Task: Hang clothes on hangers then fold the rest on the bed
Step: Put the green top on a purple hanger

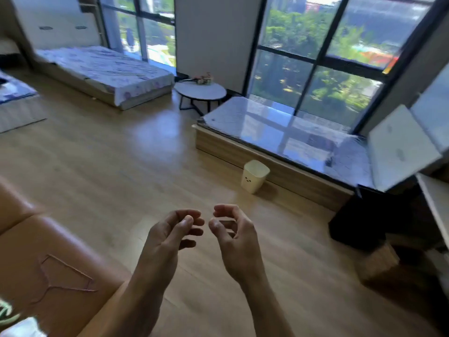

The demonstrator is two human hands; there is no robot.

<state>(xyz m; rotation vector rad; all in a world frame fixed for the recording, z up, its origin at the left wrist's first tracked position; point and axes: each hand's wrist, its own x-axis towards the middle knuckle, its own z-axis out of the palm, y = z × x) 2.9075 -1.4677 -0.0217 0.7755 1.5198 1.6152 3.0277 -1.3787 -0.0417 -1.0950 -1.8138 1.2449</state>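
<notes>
Both my hands hover over the wooden floor near the bottom centre, holding nothing. My left hand point(170, 235) and my right hand point(234, 235) face each other with loosely curled fingers, tips a short gap apart. A thin wire hanger point(64, 276) lies flat on the orange sofa point(29, 242) at the lower left. A bit of white and green cloth point(9, 314) shows at the bottom left corner. A bed point(104, 66) with a pale flowered sheet stands at the far left by the window.
A round white side table point(201, 92) stands beyond the bed. A low window bench point(279, 142) with a glossy top runs along the right. A cream waste bin point(254, 176) sits before it. A black box point(364, 220) and white shelves point(435, 203) fill the right edge.
</notes>
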